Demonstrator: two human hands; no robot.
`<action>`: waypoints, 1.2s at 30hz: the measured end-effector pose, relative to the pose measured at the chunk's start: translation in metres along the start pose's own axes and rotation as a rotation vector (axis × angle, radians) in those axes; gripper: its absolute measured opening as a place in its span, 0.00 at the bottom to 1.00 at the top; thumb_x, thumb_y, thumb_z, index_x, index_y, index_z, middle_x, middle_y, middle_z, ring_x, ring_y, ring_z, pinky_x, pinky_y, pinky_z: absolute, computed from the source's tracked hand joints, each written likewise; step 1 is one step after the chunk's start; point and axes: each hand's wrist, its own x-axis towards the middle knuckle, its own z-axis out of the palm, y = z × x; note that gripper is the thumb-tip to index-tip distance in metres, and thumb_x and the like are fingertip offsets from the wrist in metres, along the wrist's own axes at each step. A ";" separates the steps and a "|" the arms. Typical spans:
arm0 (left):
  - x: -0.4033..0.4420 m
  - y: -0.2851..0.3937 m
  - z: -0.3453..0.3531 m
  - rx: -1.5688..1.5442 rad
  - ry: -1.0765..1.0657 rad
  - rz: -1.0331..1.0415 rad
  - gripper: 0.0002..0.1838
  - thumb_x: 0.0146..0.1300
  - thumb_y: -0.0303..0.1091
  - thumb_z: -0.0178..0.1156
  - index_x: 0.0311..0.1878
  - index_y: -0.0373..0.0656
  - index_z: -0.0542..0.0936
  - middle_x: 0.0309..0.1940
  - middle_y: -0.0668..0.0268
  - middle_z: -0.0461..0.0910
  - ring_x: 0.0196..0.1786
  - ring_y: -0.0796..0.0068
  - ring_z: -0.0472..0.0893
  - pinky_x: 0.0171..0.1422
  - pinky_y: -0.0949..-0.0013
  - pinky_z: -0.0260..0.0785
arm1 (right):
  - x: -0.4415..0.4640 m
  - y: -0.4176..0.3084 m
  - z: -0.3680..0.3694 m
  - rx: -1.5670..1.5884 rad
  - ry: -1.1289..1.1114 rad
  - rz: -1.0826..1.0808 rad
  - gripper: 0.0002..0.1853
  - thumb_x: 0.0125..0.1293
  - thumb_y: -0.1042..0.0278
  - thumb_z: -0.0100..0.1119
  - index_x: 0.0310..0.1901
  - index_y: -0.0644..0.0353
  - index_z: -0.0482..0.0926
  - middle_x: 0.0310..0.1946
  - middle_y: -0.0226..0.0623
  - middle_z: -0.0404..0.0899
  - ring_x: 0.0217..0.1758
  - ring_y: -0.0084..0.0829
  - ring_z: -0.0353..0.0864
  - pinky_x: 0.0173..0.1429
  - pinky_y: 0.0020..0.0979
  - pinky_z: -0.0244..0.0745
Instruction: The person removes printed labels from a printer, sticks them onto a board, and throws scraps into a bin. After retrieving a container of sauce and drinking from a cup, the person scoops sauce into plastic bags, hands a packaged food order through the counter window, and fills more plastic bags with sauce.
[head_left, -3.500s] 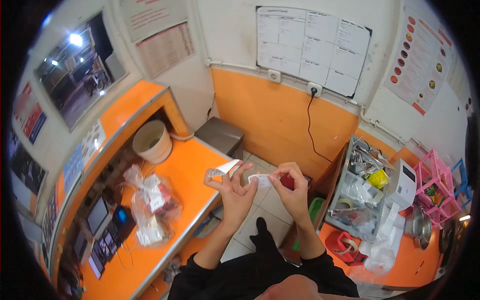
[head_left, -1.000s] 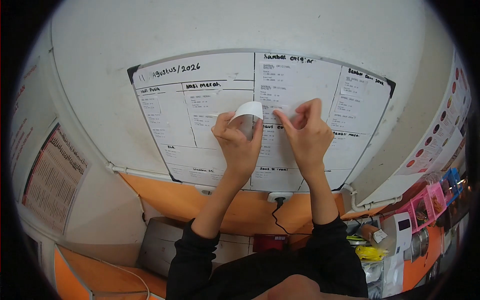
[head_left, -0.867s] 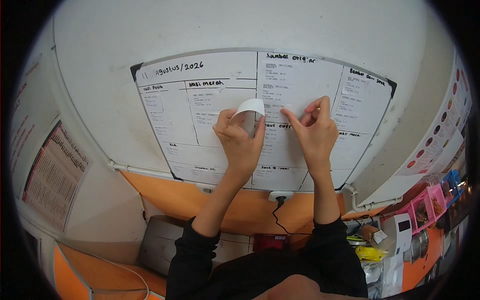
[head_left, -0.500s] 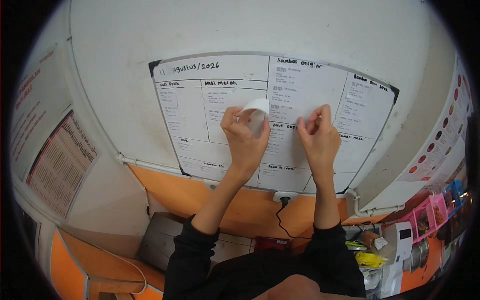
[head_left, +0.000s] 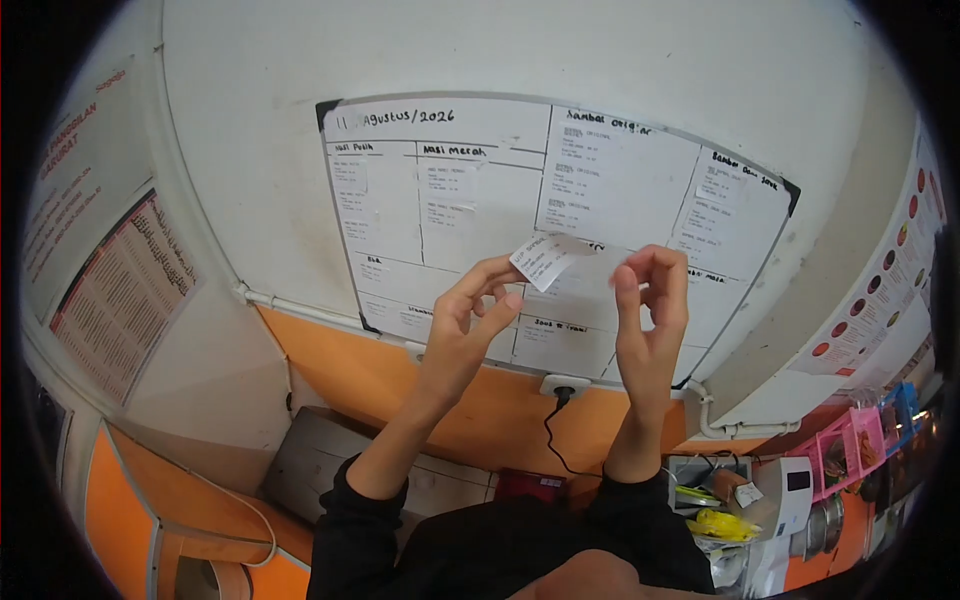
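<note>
Loose label, crowded fingertips

The person's left hand [head_left: 458, 337] is half curled, thumb apart from the index finger, and has hold of a printed label [head_left: 543, 264] at its fingertips; exactly how is hidden. The label tilts, one corner pointing down; if its back is sticky, it could fold onto itself or cling to a finger. Beside it, the right hand [head_left: 655, 342] is loosely bent, thumb close to the fingers, nothing visible in it; whether the tips meet cannot be told. A clumsy pinch from there might crease the print. Beyond both hands hangs the whiteboard [head_left: 500, 212]. Its printed slips [head_left: 582, 150] above the right hand could lift if a knuckle brushes their edges.
</note>
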 end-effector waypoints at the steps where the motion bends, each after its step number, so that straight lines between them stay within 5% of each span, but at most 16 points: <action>1: -0.003 -0.001 0.000 -0.007 -0.001 -0.012 0.19 0.59 0.35 0.57 0.53 0.38 0.75 0.46 0.69 0.79 0.39 0.84 0.66 0.44 0.77 0.53 | -0.003 -0.005 -0.001 0.127 0.009 -0.093 0.13 0.56 0.72 0.63 0.41 0.61 0.71 0.30 0.35 0.72 0.29 0.27 0.67 0.34 0.26 0.64; 4: -0.010 -0.003 0.001 0.085 -0.047 -0.041 0.19 0.62 0.35 0.56 0.54 0.37 0.73 0.47 0.66 0.78 0.47 0.81 0.71 0.53 0.76 0.59 | -0.004 -0.012 -0.005 -0.053 -0.139 -0.223 0.16 0.56 0.73 0.63 0.45 0.62 0.72 0.39 0.40 0.71 0.37 0.29 0.67 0.39 0.26 0.64; 7: -0.018 -0.009 0.003 0.242 -0.061 -0.009 0.18 0.60 0.33 0.59 0.52 0.38 0.75 0.44 0.70 0.79 0.45 0.85 0.70 0.45 0.77 0.58 | -0.009 -0.001 0.001 -0.053 -0.132 -0.172 0.09 0.57 0.73 0.61 0.39 0.63 0.73 0.32 0.35 0.73 0.33 0.28 0.68 0.39 0.27 0.64; 9: -0.028 -0.021 0.005 0.311 0.006 0.040 0.18 0.57 0.36 0.63 0.51 0.43 0.77 0.36 0.76 0.80 0.34 0.85 0.67 0.41 0.76 0.54 | -0.017 0.007 0.003 -0.014 -0.146 -0.127 0.08 0.58 0.73 0.61 0.37 0.63 0.74 0.29 0.34 0.73 0.32 0.27 0.68 0.39 0.26 0.64; 13: -0.071 -0.064 -0.012 0.292 0.077 -0.024 0.18 0.55 0.35 0.65 0.49 0.43 0.78 0.33 0.77 0.79 0.32 0.86 0.66 0.38 0.77 0.55 | -0.052 0.029 0.005 0.168 -0.353 0.125 0.05 0.59 0.74 0.60 0.33 0.62 0.73 0.26 0.30 0.73 0.31 0.22 0.69 0.38 0.25 0.64; 15: -0.101 -0.089 -0.022 0.244 0.106 -0.268 0.16 0.56 0.32 0.64 0.49 0.43 0.78 0.31 0.77 0.79 0.29 0.89 0.65 0.33 0.80 0.55 | -0.081 0.050 0.013 0.243 -0.426 0.195 0.05 0.60 0.73 0.59 0.33 0.62 0.73 0.26 0.29 0.74 0.31 0.20 0.69 0.38 0.24 0.64; 17: -0.125 -0.112 -0.032 0.202 0.127 -0.326 0.17 0.57 0.28 0.63 0.51 0.41 0.77 0.33 0.76 0.78 0.30 0.89 0.67 0.33 0.81 0.57 | -0.116 0.071 0.023 0.344 -0.553 0.508 0.05 0.61 0.72 0.59 0.33 0.62 0.73 0.26 0.27 0.73 0.32 0.19 0.70 0.39 0.22 0.64; 21: -0.151 -0.112 -0.047 0.196 0.203 -0.449 0.20 0.58 0.24 0.62 0.55 0.40 0.74 0.32 0.75 0.78 0.30 0.91 0.68 0.34 0.83 0.59 | -0.173 0.094 0.053 0.365 -0.588 0.554 0.05 0.61 0.73 0.59 0.34 0.60 0.72 0.28 0.27 0.72 0.31 0.16 0.71 0.35 0.19 0.63; 24: -0.157 -0.117 -0.055 0.238 0.236 -0.466 0.23 0.57 0.23 0.62 0.58 0.42 0.72 0.30 0.74 0.78 0.28 0.91 0.67 0.33 0.84 0.58 | -0.188 0.091 0.056 0.410 -0.518 0.608 0.05 0.61 0.71 0.59 0.35 0.62 0.73 0.28 0.28 0.72 0.33 0.20 0.71 0.40 0.22 0.66; 27: -0.154 -0.120 -0.047 0.181 0.202 -0.440 0.25 0.57 0.23 0.62 0.59 0.42 0.68 0.30 0.70 0.79 0.30 0.89 0.71 0.36 0.83 0.62 | -0.180 0.090 0.047 0.300 -0.407 0.436 0.05 0.61 0.72 0.58 0.35 0.62 0.73 0.29 0.28 0.71 0.34 0.20 0.69 0.42 0.23 0.65; 31: -0.148 -0.122 -0.037 0.132 0.089 -0.436 0.25 0.58 0.22 0.60 0.58 0.43 0.65 0.33 0.68 0.80 0.33 0.86 0.75 0.40 0.80 0.67 | -0.172 0.096 0.012 0.268 -0.325 0.581 0.05 0.60 0.72 0.59 0.35 0.61 0.74 0.29 0.27 0.72 0.34 0.20 0.69 0.43 0.23 0.64; 36: -0.138 -0.130 -0.023 0.086 0.026 -0.383 0.26 0.60 0.23 0.57 0.61 0.43 0.63 0.38 0.68 0.78 0.35 0.86 0.73 0.40 0.79 0.66 | -0.142 0.118 -0.046 -0.007 0.054 0.425 0.08 0.57 0.71 0.63 0.36 0.60 0.74 0.30 0.27 0.72 0.34 0.20 0.69 0.41 0.24 0.62</action>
